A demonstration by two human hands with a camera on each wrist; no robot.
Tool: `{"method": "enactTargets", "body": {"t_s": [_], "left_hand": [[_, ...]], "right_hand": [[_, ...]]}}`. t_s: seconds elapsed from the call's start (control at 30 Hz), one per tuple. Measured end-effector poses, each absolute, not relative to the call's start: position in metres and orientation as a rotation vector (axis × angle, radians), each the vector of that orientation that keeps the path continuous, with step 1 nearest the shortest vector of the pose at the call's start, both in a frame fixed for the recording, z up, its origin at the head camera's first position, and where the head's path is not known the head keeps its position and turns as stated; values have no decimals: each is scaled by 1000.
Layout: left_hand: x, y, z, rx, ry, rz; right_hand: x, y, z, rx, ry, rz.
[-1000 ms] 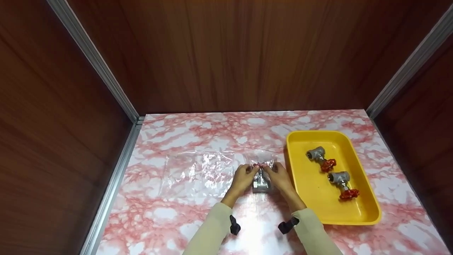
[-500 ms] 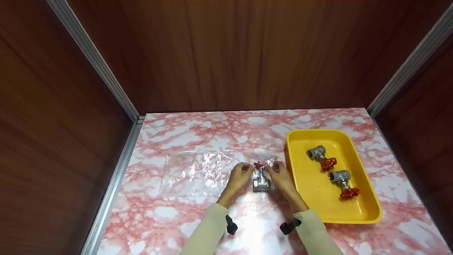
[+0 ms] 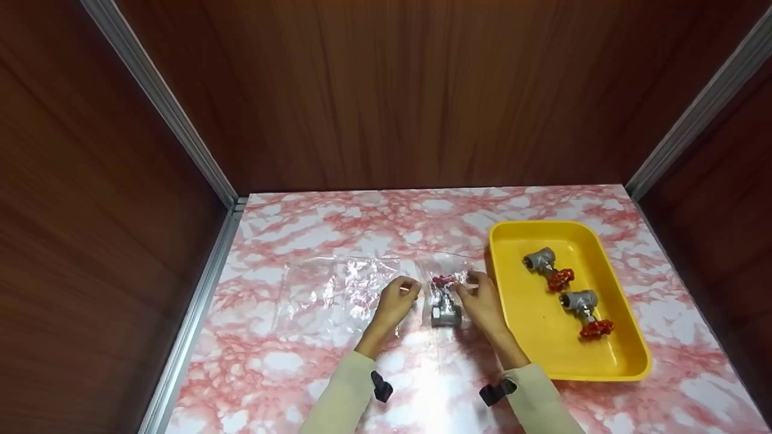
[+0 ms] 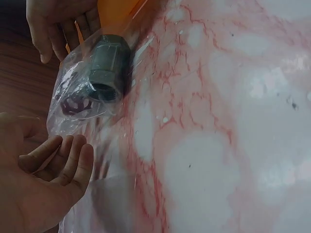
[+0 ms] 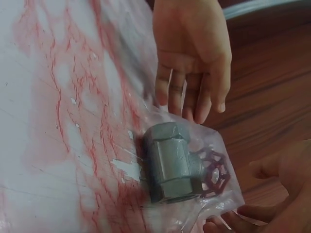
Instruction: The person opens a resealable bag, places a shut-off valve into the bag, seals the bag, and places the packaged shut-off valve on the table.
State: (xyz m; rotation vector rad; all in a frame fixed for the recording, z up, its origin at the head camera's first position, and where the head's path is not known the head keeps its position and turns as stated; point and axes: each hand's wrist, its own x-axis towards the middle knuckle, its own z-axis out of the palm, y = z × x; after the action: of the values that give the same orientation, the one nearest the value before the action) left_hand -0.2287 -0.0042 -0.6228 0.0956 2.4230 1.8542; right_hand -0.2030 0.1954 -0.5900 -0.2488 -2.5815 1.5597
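Note:
A gate valve [image 3: 446, 314] with a metal body and a red handwheel [image 5: 215, 174] lies inside a clear plastic bag [image 4: 73, 124] on the table. Just left of the valve is my left hand [image 3: 395, 303], its fingers loosely bent with nothing between them; the left wrist view shows its fingertips beside the bag's film. My right hand [image 3: 482, 304] is at the valve's right side, fingers relaxed near the bag's edge. Whether its fingertips touch the film is hard to tell.
More clear plastic bags [image 3: 307, 295] lie flat to the left. On the right stands a yellow tray [image 3: 525, 337] holding two more valves, one farther back [image 3: 546, 268] and one nearer [image 3: 585, 313]. Wood-grain panels [image 3: 386, 96] enclose the marbled table.
My left hand has come off the bag by the handwheel and moved left. The right hand has drawn slightly right, leaving the bagged valve in view. The valve stays in place.

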Motion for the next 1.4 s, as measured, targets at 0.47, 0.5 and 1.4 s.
{"method": "enactTargets", "body": {"t_s": [0.47,0.5,1.4], "left_hand": [[-215,-40,-617,185,2538,1716],[-215,-43,-617,189,2551,1712],[-217,-94,-617,61,2851,1603]], "right_hand": [[-191,182,-582,-173,-2525,1453],[-190,180,-582,-158,-2518,1458],[-183,117,-605,92,-2556,1720]]}}
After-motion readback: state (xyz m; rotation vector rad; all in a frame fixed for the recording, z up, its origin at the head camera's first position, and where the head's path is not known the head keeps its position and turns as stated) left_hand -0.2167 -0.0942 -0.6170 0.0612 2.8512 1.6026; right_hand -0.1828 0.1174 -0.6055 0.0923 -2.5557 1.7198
